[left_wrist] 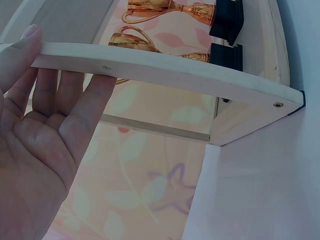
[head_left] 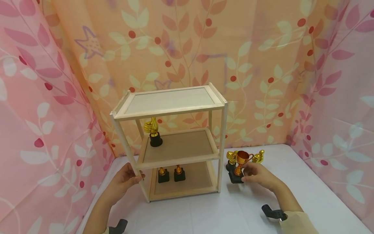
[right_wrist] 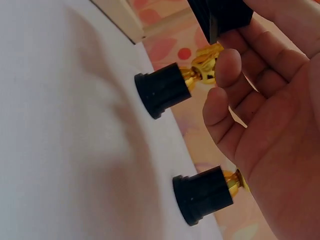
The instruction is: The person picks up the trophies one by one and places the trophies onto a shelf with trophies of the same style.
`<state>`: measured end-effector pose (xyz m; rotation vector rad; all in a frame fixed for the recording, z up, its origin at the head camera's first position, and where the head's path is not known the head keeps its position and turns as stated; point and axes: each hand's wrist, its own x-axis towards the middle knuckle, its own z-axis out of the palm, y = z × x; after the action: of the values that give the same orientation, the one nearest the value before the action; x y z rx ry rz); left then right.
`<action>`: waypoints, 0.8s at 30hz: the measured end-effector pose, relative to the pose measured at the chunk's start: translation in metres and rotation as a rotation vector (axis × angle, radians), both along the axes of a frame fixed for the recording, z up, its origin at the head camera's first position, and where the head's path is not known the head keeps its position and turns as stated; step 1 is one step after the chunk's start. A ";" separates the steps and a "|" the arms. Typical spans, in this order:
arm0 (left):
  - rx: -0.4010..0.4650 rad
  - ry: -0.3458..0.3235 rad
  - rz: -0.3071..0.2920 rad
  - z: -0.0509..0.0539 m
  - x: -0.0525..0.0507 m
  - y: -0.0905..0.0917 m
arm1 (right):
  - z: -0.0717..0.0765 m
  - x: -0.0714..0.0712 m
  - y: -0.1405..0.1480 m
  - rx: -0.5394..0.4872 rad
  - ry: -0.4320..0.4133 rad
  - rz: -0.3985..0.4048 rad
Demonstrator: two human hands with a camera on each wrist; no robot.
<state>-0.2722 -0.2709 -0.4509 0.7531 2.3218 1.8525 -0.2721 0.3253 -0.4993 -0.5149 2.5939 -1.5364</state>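
Note:
My left hand (head_left: 121, 182) grips the front left post (left_wrist: 165, 67) of a pale wooden three-tier shelf (head_left: 172, 112), thumb on one side and fingers on the other. To the right of the shelf, my right hand (head_left: 260, 175) holds a small copper-coloured trophy cup (head_left: 242, 158) with a black square base (right_wrist: 222, 17), raised above the table. A gold thumbs-up trophy (head_left: 156, 140) stands at the left of the middle tier. Two trophy cups with black bases (head_left: 163, 175) stand on the bottom tier; the tier above hides their tops in the head view.
Behind my right hand, two gold trophies on black round bases (right_wrist: 165, 90) stand on the white-covered table (head_left: 263, 208); one has a thumbs-up shape (head_left: 258, 157). Leaf-patterned curtains (head_left: 257, 65) enclose the back and both sides.

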 end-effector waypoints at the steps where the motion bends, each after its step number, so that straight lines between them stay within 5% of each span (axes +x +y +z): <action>1: 0.000 0.003 -0.002 0.000 0.000 0.000 | 0.002 0.000 -0.001 0.001 0.017 -0.009; 24: -0.009 0.009 -0.005 0.000 0.000 0.000 | 0.072 0.034 -0.017 -0.013 0.308 -0.132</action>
<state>-0.2723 -0.2713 -0.4505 0.7668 2.3305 1.8388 -0.2376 0.3088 -0.4269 -0.6401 2.9001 -1.6300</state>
